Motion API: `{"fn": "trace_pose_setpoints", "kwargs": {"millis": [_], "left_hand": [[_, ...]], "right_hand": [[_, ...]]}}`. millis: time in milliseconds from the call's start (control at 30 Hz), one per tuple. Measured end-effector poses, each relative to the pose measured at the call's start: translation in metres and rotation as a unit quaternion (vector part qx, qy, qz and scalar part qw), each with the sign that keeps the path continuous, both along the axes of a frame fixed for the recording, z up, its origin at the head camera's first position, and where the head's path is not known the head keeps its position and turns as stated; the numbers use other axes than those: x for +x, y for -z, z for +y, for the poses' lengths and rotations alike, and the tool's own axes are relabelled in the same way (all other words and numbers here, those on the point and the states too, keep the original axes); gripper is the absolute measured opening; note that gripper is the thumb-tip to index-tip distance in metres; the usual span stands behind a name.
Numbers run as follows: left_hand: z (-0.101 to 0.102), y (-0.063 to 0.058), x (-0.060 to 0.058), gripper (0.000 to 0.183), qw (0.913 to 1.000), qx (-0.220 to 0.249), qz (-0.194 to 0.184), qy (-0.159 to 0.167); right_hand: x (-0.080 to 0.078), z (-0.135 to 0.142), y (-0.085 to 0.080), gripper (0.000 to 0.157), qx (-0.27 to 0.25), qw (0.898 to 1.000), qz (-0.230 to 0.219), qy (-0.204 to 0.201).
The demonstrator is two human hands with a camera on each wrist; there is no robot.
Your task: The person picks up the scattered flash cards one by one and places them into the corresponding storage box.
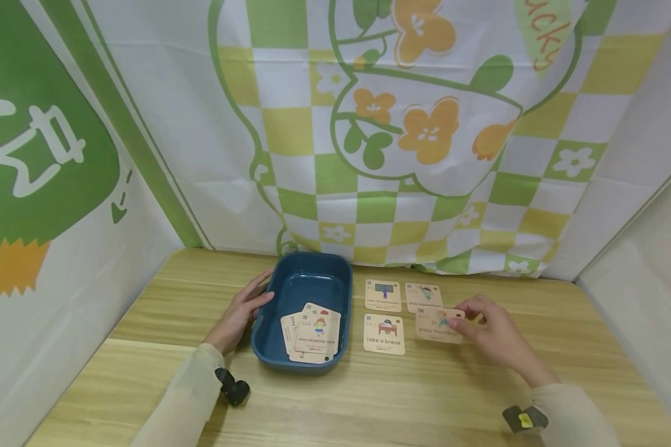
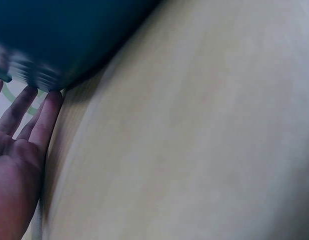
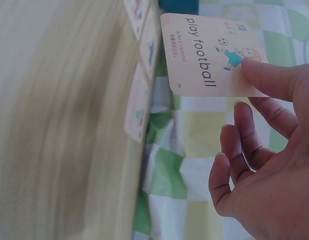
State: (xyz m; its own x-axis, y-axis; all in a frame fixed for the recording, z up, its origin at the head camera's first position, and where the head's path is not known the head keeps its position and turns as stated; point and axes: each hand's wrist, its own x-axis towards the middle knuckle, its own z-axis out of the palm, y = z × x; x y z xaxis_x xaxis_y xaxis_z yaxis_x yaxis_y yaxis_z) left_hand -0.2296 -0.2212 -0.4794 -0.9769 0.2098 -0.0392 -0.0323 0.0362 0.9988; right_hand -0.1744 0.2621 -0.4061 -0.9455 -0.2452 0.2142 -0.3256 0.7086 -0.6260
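My right hand [image 1: 494, 332] pinches a "play football" card [image 3: 194, 55] between thumb and fingers, above the wooden table. In the right wrist view the other fingers are loosely bent below the card. From the head view, the held card overlaps the lower edge of the "play badminton" card [image 1: 423, 297]. My left hand [image 1: 240, 313] rests against the left side of a dark blue bin [image 1: 260, 354], its thumb at the rim. The left wrist view shows straight fingers [image 2: 47, 117] touching the bin's outer wall. Several cards lie inside, a "play skipping rope" card [image 1: 317, 332] on top.
On the wooden table [image 1: 369, 403], a card with a blackboard picture [image 1: 383, 295] and a "take a break" card [image 1: 384, 335] lie right of the bin. A patterned cloth [image 1: 380, 217] hangs behind the table's back edge. White walls stand at both sides.
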Motion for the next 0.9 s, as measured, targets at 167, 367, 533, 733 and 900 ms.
{"fn": "trace_pose_setpoints", "kwargs": {"millis": [167, 367, 533, 733, 900], "left_hand": [[0.0, 0.0, 0.0, 0.065, 1.0, 0.001, 0.0, 0.0], [0.0, 0.0, 0.001, 0.065, 1.0, 0.002, -0.002, 0.002], [0.0, 0.0, 0.001, 0.065, 1.0, -0.005, 0.001, 0.0], [0.0, 0.0, 0.001, 0.064, 0.9999, -0.01, 0.003, -0.002], [0.001, -0.001, 0.001, 0.062, 1.0, 0.0, -0.002, -0.009]], "right_hand": [[0.002, -0.006, -0.009, 0.005, -0.005, 1.0, 0.021, -0.008], [0.004, -0.012, -0.019, 0.004, -0.02, 0.998, 0.054, -0.01], [0.005, -0.015, -0.024, 0.005, -0.025, 0.997, 0.067, -0.013], [0.008, -0.02, -0.03, 0.005, -0.032, 0.997, 0.071, -0.015], [0.008, -0.024, -0.034, 0.004, -0.044, 0.997, 0.067, -0.014]]}}
